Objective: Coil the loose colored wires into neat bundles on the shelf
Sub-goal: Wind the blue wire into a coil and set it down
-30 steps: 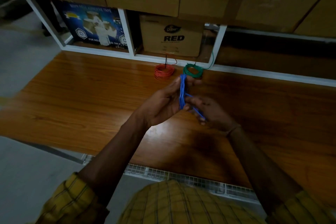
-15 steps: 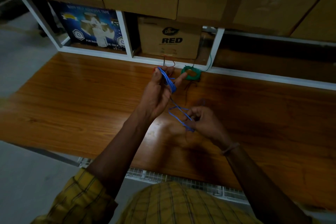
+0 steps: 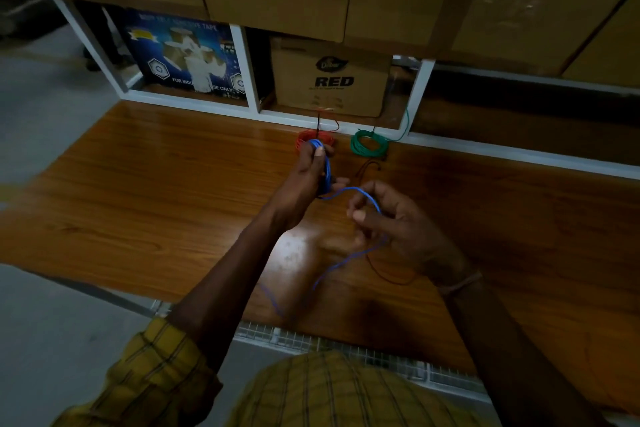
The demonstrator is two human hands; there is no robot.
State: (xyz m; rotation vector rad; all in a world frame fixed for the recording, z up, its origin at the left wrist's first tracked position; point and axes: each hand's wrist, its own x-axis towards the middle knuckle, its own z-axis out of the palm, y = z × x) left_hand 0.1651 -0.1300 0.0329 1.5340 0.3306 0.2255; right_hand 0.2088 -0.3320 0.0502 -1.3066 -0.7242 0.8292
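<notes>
Two bundles look finished: a red wire coil (image 3: 317, 139) and a green wire coil (image 3: 367, 146) lie side by side on the wooden shelf (image 3: 145, 184), close to the white frame at its back, the red one partly hidden behind the raised left hand. The blue wire (image 3: 349, 189) is the one being worked. The left hand (image 3: 310, 180) holds several blue loops upright, its fingers curled round the stack, so that part of the coil is already built. From there a single strand arches across to the right hand (image 3: 388, 222), which pinches it between thumb and fingers; the two hands are a little apart, joined only by that strand. Below the right hand the wire trails loose — down over the shelf toward its front edge, where it blurs and its end cannot be made out. A thin dark wire (image 3: 372, 166) also lies uncoiled on the shelf just in front of the green coil. As a judgement, the task is well past halfway: the blue tail remains to be wound and set down — and possibly the dark strand after it.
</notes>
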